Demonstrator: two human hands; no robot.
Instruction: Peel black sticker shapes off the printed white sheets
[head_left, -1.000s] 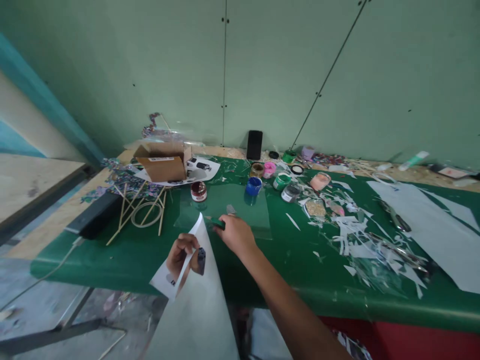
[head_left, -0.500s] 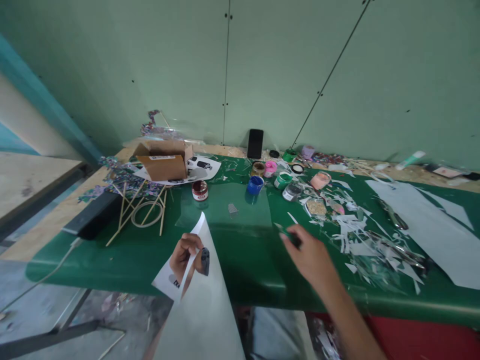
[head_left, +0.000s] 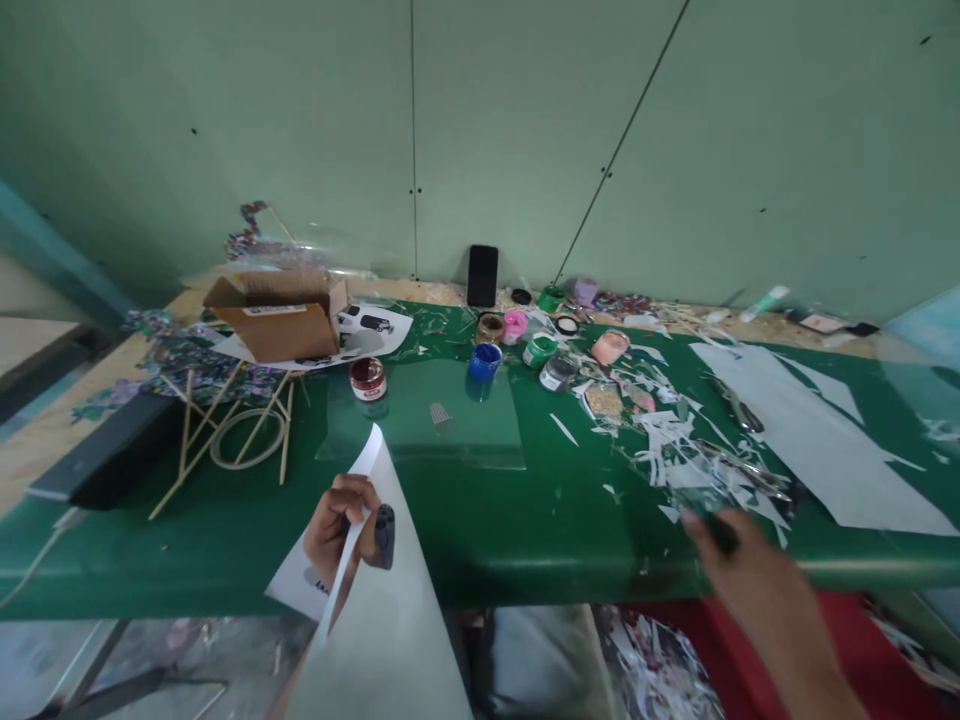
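Paper sheet [head_left: 390,640], lower centre of the frame, stays pinched in our left hand [head_left: 337,525]; our right hand [head_left: 757,585], lower right, fingers closed on a dark tool [head_left: 721,535]. We should steady the sheet.

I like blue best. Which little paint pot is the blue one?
The blue pot, beside the glass sheet; the others are red, pink, green or gold.

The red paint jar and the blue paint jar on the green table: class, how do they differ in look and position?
The red paint jar has a dark red top and a white band; the blue paint jar is blue all over. The red one stands nearer the cardboard box; the blue one stands nearer the pink jar. Both stand upright, small and round, on the green table.
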